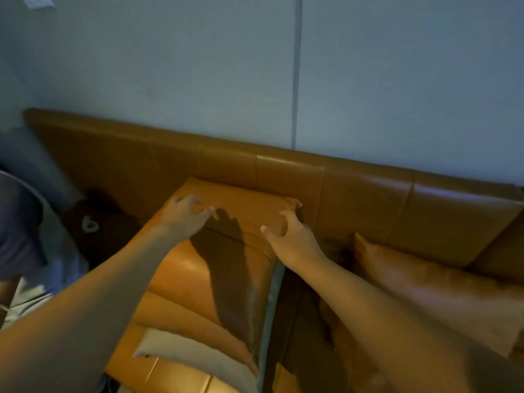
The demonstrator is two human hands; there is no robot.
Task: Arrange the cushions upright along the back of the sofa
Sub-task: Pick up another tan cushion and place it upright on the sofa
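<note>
A tan leather cushion (243, 205) leans against the sofa's brown leather back (354, 191). My left hand (185, 215) rests on its upper left part with fingers spread. My right hand (289, 235) curls over its right edge near the corner. A second orange cushion (419, 276) lies flat on the seat to the right. A pale beige cushion (192, 355) lies low on the seat in front of me. A dark brown cushion (93, 222) with a small heart mark sits at the left by the sofa back.
A grey-blue wall (198, 66) rises directly behind the sofa. At the far left a person in grey clothing (25, 222) is close to the sofa. The orange seat surface (175, 276) shows between my arms.
</note>
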